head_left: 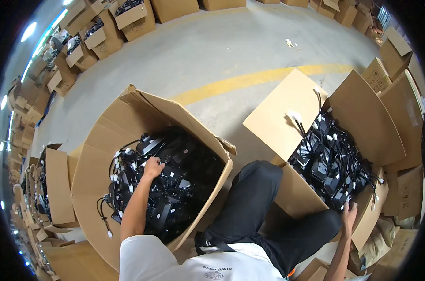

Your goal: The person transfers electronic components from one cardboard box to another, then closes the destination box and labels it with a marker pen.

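Seemingly seated between two open cartons, the person is looking down through the head view, the only view, with black trousers and a white shirt filling the lower middle. The left hand is reaching into the big cardboard box on the person's left, its fingers curling down onto one of the black devices piled inside; the fingertips are sinking among the parts, so whether they are actually gripping a piece or only pressing on it is not something I can tell. The devices are lying tangled with black cables ending in white connectors, and single units are hard to make out in the dark heap. The right hand is resting at the near edge of the second cardboard box on the person's right, fingers spread loosely open against the rim and the nearest black pieces, holding nothing that is showing; its forearm is being cut off by the lower edge. That box is holding a similar pile of black units with white-tipped cables, some sticking up past a flap. Both boxes are standing on a grey concrete floor crossed by a yellow painted line. More cartons are ringing the scene, bending and blurring toward the rim.
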### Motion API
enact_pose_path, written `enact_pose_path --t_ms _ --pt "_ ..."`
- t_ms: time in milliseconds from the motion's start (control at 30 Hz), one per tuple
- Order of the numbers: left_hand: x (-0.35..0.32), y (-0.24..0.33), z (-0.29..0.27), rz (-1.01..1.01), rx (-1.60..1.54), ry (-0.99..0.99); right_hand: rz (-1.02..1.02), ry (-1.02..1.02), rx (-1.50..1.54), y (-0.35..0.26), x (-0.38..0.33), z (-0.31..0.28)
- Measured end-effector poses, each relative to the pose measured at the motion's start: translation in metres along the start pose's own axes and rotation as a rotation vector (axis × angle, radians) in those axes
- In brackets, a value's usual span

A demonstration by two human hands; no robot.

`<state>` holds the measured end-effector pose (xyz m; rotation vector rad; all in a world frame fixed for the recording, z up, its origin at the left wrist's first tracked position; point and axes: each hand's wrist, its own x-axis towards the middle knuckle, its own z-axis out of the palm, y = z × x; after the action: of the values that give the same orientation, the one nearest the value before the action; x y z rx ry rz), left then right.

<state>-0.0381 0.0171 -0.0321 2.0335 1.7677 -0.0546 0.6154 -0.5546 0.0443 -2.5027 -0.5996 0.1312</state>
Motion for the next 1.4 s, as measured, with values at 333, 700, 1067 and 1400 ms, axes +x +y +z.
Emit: enact_pose_path --t_ms 333,700,1067,1400 --pt "0.07 -0.114 -0.021 0.188 0.44 0.909 0.053 0.049 -0.137 -0.057 0.001 0.055" --pt "0.098 -0.025 0.025 0.131 0.929 0.197 0.167 0.12 -0.19 -0.036 -0.023 -0.006" --pt "0.073 -0.028 -0.007 0.33 0.669 0.181 0.189 0.054 -0.121 -0.048 -0.026 -0.009" --pt "0.02 0.034 -0.052 0.181 0.467 0.281 0.148 0.048 -0.075 -0.04 -0.025 -0.003"
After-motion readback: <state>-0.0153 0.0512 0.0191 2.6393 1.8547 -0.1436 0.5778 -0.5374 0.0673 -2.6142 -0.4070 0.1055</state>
